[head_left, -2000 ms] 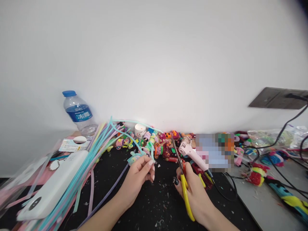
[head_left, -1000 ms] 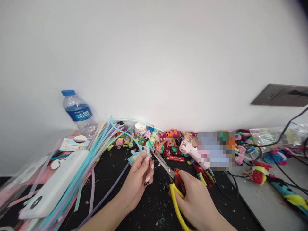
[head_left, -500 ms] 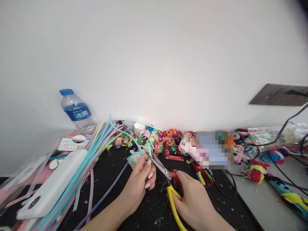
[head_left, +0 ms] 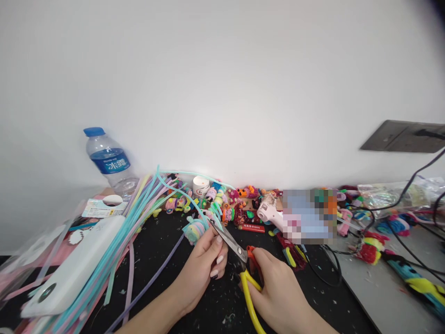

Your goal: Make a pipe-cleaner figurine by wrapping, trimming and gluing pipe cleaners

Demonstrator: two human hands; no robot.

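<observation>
My left hand point(head_left: 201, 266) pinches a small pastel craft piece point(head_left: 194, 229) made of coiled pipe cleaner, with a teal stem sticking up from it. My right hand point(head_left: 278, 290) grips yellow-handled scissors point(head_left: 243, 269). The scissor blades point(head_left: 225, 239) point up and left and meet the piece right at my left fingertips. Both hands hover over a black mat point(head_left: 222, 306) strewn with tiny clippings.
A bundle of long pastel pipe cleaners point(head_left: 139, 213) lies to the left beside a white power bank point(head_left: 73, 271) and a water bottle point(head_left: 109, 160). Small colourful figures point(head_left: 225, 199) line the wall. A pink glue gun point(head_left: 274, 215), cables point(head_left: 399, 204) and more craft pieces sit on the right.
The scissors swung from pointing up near the glue gun to pointing left, their blades now at the piece in my left hand. My left hand has turned the piece slightly.
</observation>
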